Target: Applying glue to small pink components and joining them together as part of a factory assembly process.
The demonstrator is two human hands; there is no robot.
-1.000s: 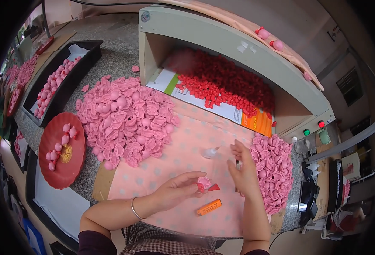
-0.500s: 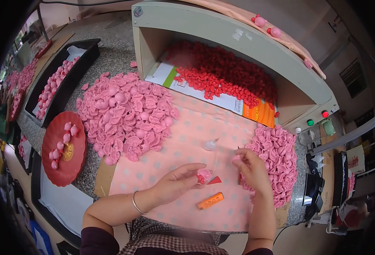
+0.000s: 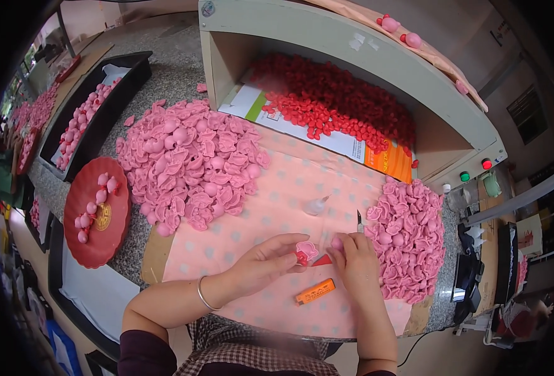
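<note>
1. Lower centre of the frame: our left hand (image 3: 265, 263) pinches a small pink flower piece (image 3: 306, 250) with a red bit at its base, fingers closed on it just above the pink dotted cloth (image 3: 252, 232).
2. Our right hand (image 3: 355, 260) sits just right of it, fingertips curled together and touching the piece's right side; whether it grips anything of its own we cannot tell.
3. The piece looks cupped, opening toward the upper right; it is too small to read a clear long axis.
4. To do this well, we judge: keep the pinch low on the base, leave the petals free, and work close over the cloth.
5. An orange lighter (image 3: 314, 292) lies below the hands, long axis running lower left to upper right.
6. Pink piles (image 3: 189, 163) lie upper left and at right.
</note>
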